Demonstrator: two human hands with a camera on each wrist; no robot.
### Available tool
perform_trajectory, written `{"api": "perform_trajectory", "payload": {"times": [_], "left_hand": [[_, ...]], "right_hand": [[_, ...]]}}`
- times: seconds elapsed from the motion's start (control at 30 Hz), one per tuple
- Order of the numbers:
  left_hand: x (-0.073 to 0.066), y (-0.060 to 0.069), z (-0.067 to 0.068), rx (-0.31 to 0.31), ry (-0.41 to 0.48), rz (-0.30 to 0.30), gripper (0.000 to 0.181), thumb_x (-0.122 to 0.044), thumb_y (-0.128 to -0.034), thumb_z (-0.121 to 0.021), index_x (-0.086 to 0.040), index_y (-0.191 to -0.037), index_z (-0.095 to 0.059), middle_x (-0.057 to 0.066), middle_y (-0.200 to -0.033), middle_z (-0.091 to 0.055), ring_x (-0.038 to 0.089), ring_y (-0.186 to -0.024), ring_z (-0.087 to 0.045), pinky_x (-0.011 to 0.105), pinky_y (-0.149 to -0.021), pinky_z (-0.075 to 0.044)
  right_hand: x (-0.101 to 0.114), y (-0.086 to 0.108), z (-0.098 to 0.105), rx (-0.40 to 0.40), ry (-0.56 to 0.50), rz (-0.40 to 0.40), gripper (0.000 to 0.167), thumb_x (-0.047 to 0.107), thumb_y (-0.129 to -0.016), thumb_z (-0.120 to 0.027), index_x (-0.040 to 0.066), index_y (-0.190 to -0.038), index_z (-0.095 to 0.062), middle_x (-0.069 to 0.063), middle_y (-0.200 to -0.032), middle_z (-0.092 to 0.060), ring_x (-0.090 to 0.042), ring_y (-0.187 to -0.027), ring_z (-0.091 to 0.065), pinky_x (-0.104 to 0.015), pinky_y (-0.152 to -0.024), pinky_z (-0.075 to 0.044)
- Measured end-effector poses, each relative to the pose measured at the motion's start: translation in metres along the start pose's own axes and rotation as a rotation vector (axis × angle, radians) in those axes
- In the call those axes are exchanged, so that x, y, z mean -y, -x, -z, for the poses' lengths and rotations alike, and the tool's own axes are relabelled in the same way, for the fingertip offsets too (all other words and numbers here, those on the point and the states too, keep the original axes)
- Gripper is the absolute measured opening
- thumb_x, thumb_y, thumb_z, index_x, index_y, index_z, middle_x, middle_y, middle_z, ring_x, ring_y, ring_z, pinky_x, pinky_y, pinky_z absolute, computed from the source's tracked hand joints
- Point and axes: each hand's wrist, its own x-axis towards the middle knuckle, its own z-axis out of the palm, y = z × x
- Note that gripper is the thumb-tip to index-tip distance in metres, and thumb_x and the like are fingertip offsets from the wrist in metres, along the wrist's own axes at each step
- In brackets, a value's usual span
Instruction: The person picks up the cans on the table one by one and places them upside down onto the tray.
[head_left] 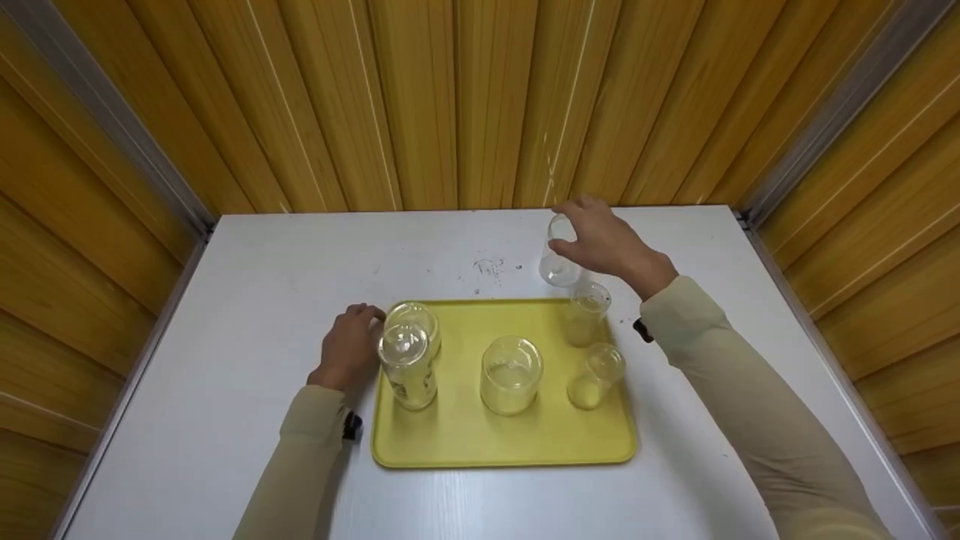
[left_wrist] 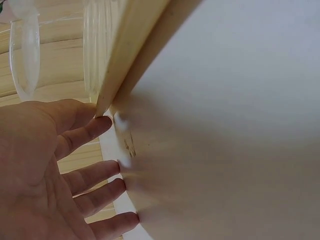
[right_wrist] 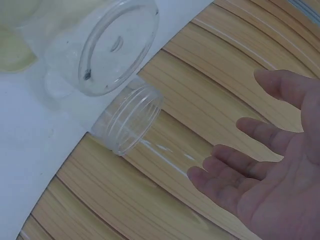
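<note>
My left hand (head_left: 351, 341) is at the upper left edge of the yellow tray (head_left: 480, 450). In the left wrist view, its thumb and index finger pinch the tray rim (left_wrist: 131, 47), while the other fingertips touch the white table. Behind the tray's right corner, a clear jar (head_left: 556, 266) stands upright on the table, its threaded mouth showing in the right wrist view. My right hand (head_left: 600, 240) hovers by that jar with fingers spread; the right wrist view shows a gap between the fingers and the jar (right_wrist: 127, 120).
On the tray are a tall clear bottle (head_left: 409, 375) with dark print, a glass container (head_left: 420, 315) behind it, a wide jar (head_left: 512, 382) in the middle, and two glass vessels (head_left: 586, 322) on the right. Yellow wood-look panels (head_left: 450, 105) border the table (head_left: 247, 315).
</note>
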Motion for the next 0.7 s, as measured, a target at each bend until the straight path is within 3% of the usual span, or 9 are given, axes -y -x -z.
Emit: {"api": "perform_trajectory", "payload": {"times": [0.4, 0.7], "left_hand": [[0.000, -0.001, 0.000, -0.001, -0.003, 0.003, 0.025, -0.010, -0.1045, -0.060, 0.001, -0.124, -0.071, 0.035, -0.143, -0.056, 0.056, -0.130, -0.054, 0.068, -0.102, -0.048], [-0.001, -0.001, 0.002, 0.010, -0.004, 0.008, 0.025, -0.008, -0.1059, -0.059, 0.001, -0.126, -0.071, 0.035, -0.145, -0.054, 0.056, -0.131, -0.053, 0.068, -0.102, -0.048]], "right_hand": [[-0.030, -0.023, -0.009, 0.061, -0.047, -0.143, 0.068, 0.029, -0.104, -0.068, 0.002, -0.161, -0.041, -0.029, -0.165, -0.028, -0.047, -0.148, -0.035, -0.065, -0.115, -0.037], [-0.044, -0.031, -0.016, 0.088, -0.071, -0.180, 0.072, 0.031, -0.104, -0.066, 0.000, -0.162, -0.038, -0.030, -0.164, -0.028, -0.048, -0.150, -0.032, -0.067, -0.117, -0.033]]}}
